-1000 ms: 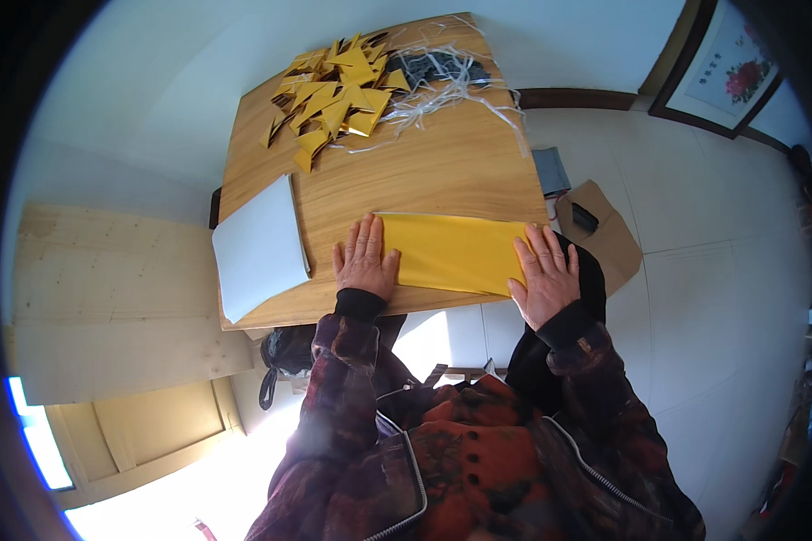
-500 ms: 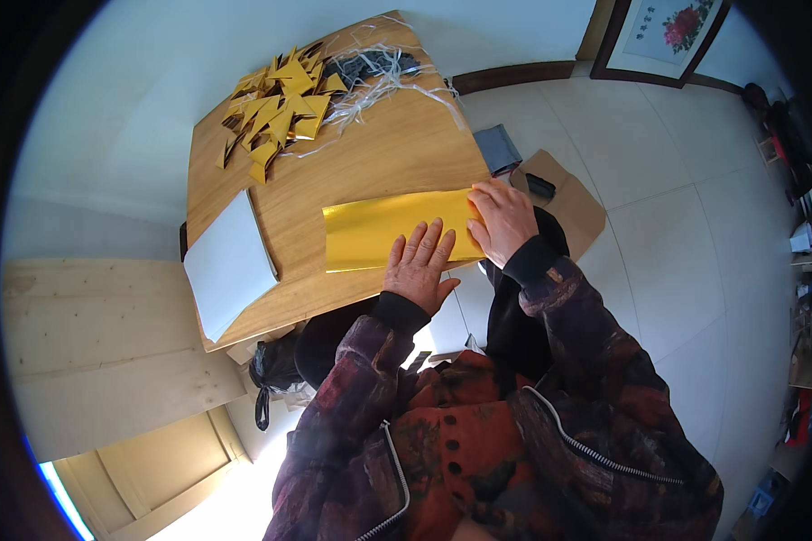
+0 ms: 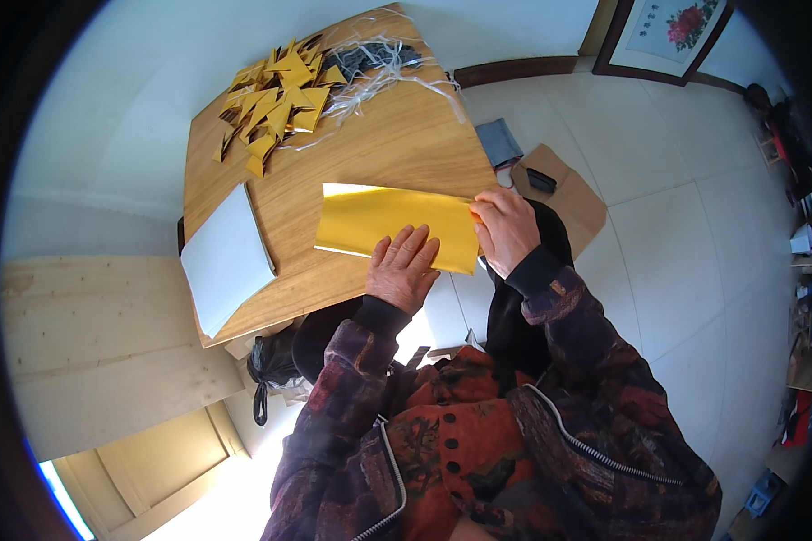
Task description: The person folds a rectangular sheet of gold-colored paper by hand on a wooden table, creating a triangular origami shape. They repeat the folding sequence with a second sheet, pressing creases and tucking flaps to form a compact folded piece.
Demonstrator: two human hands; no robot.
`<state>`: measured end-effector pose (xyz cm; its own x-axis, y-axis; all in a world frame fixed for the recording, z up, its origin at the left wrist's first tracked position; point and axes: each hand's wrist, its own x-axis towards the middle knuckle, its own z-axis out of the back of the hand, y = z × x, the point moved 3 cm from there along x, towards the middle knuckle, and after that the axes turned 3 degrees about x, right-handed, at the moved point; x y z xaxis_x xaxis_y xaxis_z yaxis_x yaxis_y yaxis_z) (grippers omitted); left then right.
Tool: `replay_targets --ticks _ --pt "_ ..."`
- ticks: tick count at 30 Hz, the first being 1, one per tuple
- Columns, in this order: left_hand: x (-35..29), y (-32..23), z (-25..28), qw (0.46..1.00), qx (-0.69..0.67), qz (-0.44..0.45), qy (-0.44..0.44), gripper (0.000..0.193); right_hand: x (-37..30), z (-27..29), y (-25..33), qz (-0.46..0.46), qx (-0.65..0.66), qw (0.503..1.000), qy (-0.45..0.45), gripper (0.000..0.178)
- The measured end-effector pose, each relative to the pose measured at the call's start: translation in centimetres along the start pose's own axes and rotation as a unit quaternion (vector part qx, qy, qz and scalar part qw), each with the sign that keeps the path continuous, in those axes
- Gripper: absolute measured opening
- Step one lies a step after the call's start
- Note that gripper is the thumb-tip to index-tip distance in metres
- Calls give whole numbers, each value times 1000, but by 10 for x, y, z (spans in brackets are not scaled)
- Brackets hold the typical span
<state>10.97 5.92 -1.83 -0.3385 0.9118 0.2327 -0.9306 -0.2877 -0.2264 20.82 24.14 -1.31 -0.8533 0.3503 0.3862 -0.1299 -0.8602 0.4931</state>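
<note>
A long sheet of shiny gold paper [image 3: 370,216] lies over the front right edge of the wooden table [image 3: 307,279]. My left hand [image 3: 404,269] rests on the sheet's near side, palm down, with its fingers stretched out. At the sheet's far right corner my right hand [image 3: 507,227] has its fingers curled and closed on the paper's edge. The sheet slants, its right end lower than its left. What the right fingertips do under the edge is hidden.
A heap of folded gold paper pieces [image 3: 284,99] sits at the back left of the table, beside tangled white strips [image 3: 379,86]. A stack of white sheets [image 3: 230,261] lies at the left. Flattened brown cardboard [image 3: 573,198] is on the floor at right.
The gold sheet has turned a little, its right end now lower. My left hand has slid slightly left along it, while my right hand has moved slightly down at the corner.
</note>
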Motion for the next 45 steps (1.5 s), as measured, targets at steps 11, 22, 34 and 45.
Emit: replay_targets --ticks 11,22,34,45 --pt "1 0 2 997 -38 32 -54 31 -7 6 -7 -14 17 1000 1 31" --pt "15 17 10 920 -313 217 -94 1 15 6 -25 -75 143 987 24 12" --pt "38 25 21 943 -186 278 -13 13 33 7 -20 -103 149 983 -9 15" --pt "42 26 23 946 -143 290 11 13 40 7 -15 -92 79 993 -1 21"
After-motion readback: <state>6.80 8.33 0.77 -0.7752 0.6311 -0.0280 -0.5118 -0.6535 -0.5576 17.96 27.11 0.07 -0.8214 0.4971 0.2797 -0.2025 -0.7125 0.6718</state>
